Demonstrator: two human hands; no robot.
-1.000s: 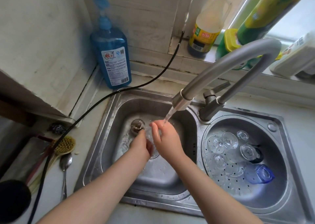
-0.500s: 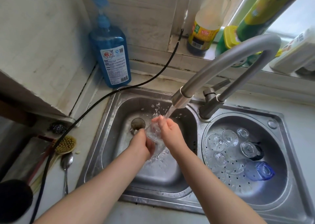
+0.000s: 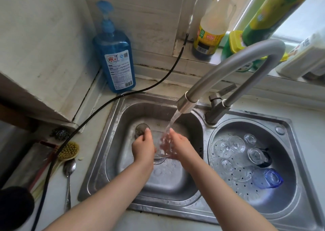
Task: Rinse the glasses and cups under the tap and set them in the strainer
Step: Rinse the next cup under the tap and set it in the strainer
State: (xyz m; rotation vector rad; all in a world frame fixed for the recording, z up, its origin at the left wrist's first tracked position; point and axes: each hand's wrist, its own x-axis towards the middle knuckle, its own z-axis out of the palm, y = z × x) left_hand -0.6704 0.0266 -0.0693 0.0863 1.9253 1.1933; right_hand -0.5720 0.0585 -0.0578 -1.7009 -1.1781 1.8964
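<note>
Steel sink [image 3: 112, 157]: both hands' fingers [image 3: 146, 139] curl round a glass [image 3: 162, 146] under the tap [image 3: 186, 104]; several glasses [image 3: 235, 144] already in the strainer [image 3: 246, 192].

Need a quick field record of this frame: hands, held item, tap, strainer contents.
left hand: grips the clear glass from its left side
right hand: holds the glass from the right, fingers in the stream
tap: running, water lands on the glass
left basin: glass held above it
strainer: in the right basin, holds several clear glasses and one blue glass
counter, left: soap bottle, brush, spoon
</note>
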